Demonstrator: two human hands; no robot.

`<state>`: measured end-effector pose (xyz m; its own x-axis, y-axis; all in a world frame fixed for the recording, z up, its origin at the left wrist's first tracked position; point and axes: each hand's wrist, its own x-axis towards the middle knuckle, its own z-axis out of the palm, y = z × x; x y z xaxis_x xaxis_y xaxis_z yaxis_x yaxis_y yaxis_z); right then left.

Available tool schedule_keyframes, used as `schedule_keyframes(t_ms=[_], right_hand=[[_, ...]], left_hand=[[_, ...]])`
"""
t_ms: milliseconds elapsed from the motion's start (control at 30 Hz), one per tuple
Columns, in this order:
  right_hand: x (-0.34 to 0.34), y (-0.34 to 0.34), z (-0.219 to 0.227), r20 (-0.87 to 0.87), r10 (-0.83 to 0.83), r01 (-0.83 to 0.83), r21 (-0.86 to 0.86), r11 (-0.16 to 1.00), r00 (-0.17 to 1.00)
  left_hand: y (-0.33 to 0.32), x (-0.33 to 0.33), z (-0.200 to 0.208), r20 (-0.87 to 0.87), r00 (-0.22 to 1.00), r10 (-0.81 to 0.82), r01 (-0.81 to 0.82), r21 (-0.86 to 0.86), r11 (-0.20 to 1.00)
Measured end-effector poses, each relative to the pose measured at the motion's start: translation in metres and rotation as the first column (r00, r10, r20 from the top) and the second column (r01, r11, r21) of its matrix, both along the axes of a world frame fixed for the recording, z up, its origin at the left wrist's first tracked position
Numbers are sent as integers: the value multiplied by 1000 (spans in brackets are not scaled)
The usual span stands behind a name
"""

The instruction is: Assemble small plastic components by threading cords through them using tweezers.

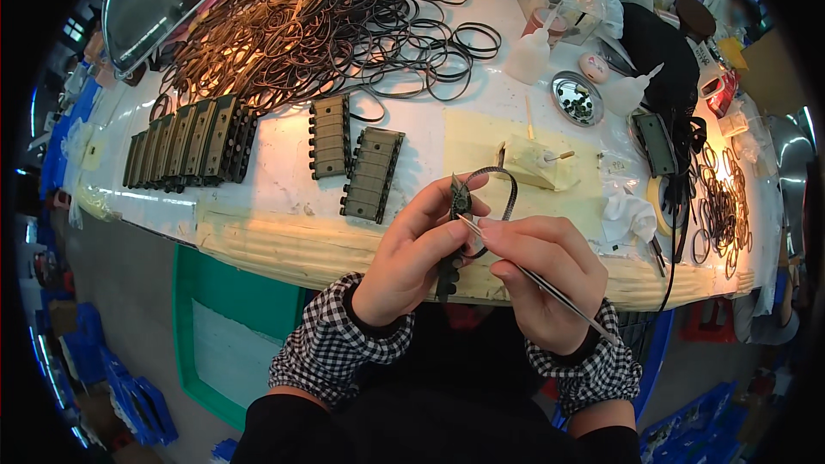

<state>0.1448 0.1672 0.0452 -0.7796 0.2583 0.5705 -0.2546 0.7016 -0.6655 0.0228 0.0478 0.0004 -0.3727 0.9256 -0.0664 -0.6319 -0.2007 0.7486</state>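
Note:
My left hand (404,245) is closed around a dark green model hull (449,277) with small round wheels along its edge, held upright near the table's front edge. A thin black track loop (514,193) stands up from the hull's far end, curving over to the right; where it meets the wheels is partly hidden by my fingers. My right hand (554,279) is closed on slim metal tweezers (563,299). Their pointed tip touches or nearly touches the hull beside my left thumb. Two similar wheeled hulls (329,137) lie just left of my hands.
Further left stands a row of several more hulls (185,144). A big heap of black loops (292,34) fills the back left, with a smaller pile (722,215) at far right. White squeeze bottles (527,56), a round metal dish (577,98) and crumpled tissue (629,215) sit to the right.

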Motion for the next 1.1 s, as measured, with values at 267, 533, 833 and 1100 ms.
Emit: schedule_keyframes(t_ms=[267,533,833,1100], right_hand=[[-1,-3,-8,-12,18,-18,44,999,1000],[0,-1,-12,23,38,-40,103,994,999],[2,2,-11,-57,1,5,107,994,998],[0,1,-12,-58,33,-26,107,994,998]], left_hand=[[-1,-2,-5,-57,998,2,-1,14,1000],[2,2,-9,-156,987,48,-51,-16,999],[1,2,-9,-131,991,16,-15,2,1000],[0,-1,-7,-124,991,-42,50,63,997]])
